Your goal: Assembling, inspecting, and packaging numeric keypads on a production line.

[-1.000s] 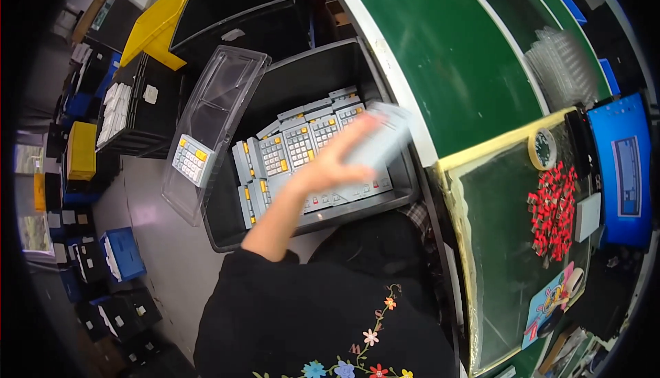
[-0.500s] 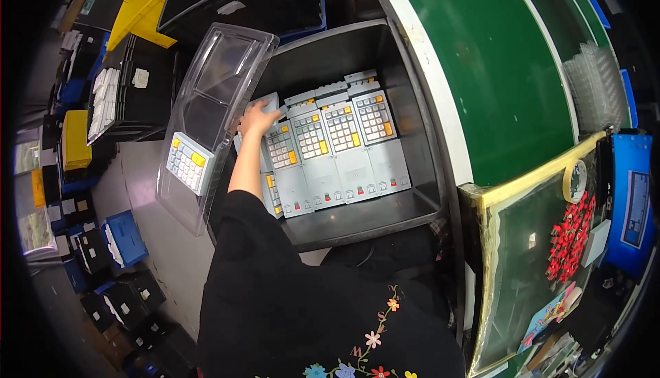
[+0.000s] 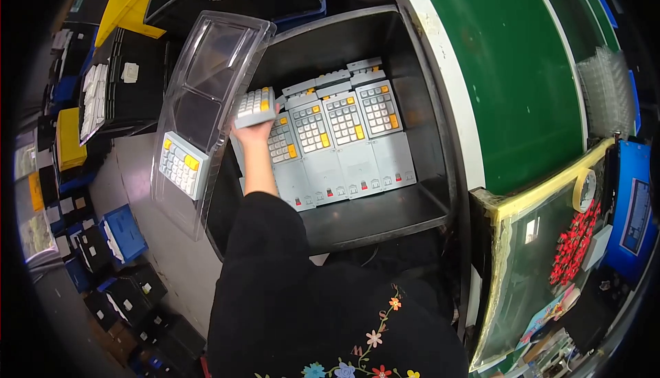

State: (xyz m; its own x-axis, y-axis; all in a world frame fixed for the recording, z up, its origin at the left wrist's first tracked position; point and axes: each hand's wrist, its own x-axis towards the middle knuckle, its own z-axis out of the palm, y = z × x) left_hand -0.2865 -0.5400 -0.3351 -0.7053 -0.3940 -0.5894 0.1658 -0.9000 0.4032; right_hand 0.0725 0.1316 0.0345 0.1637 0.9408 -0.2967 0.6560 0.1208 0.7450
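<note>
One hand (image 3: 253, 129) grips a grey calculator (image 3: 255, 102) by its lower edge, fingers wrapped around it, above the black bin (image 3: 440, 192). Keeping it level should seat it in the clear tray (image 3: 206, 89). Other hand unseen.

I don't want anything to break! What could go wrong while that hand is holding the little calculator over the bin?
1. The hand grips the grey calculator only by one edge, so it might slip and drop onto the calculators packed in the black bin.
2. The clear plastic tray leans tilted on the bin's rim right beside the hand; a bump could tip it, and the calculator in its slot could slide out toward the floor.
</note>
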